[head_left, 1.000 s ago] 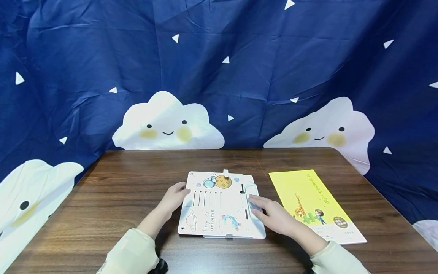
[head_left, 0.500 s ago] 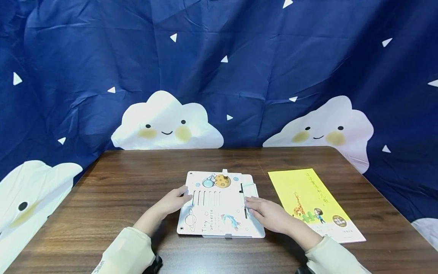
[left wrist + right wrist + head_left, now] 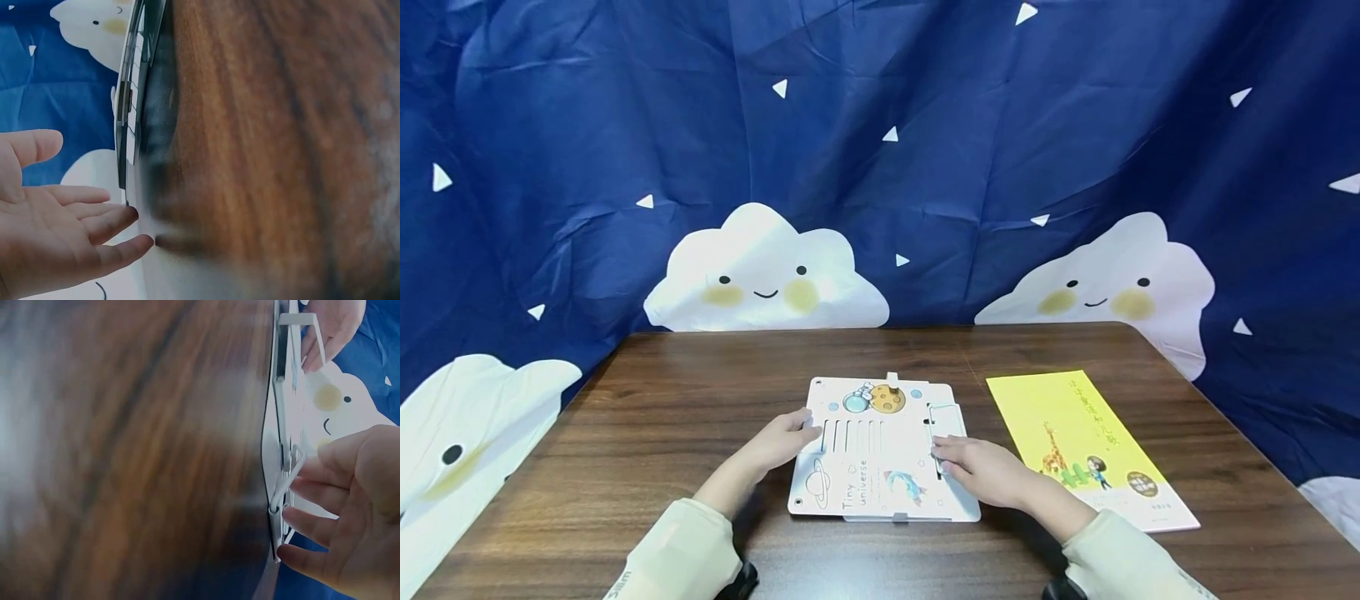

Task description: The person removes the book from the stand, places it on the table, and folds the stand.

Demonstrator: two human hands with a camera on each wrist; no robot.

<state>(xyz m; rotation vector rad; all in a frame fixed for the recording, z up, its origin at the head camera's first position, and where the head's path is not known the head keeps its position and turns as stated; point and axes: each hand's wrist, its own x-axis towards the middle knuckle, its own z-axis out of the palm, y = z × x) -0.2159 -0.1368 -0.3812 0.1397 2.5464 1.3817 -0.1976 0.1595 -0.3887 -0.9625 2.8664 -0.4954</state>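
A white book stand (image 3: 880,446) printed with an astronaut, planets and "Tiny universe" lies folded flat on the wooden table. My left hand (image 3: 786,437) rests at its left edge, thumb over the top. The left wrist view shows that hand's (image 3: 69,231) fingers stretched out, fingertips close by the stand's edge. At the right side of the stand, my right hand (image 3: 988,471) touches the wire support there with its fingertips. In the right wrist view, the white wire (image 3: 289,484) rises out of the stand right at the fingers of that hand (image 3: 350,512).
A yellow book (image 3: 1086,446) with a giraffe and a child on its cover lies to the right of the stand. Behind the table (image 3: 700,367) hangs a blue curtain (image 3: 880,167) with white clouds. A small white clip (image 3: 892,381) sticks out at the stand's far edge.
My right hand has moved slightly left onto the stand, and the wire under it has shifted left. My left hand's thumb has slid a little further over the left edge.
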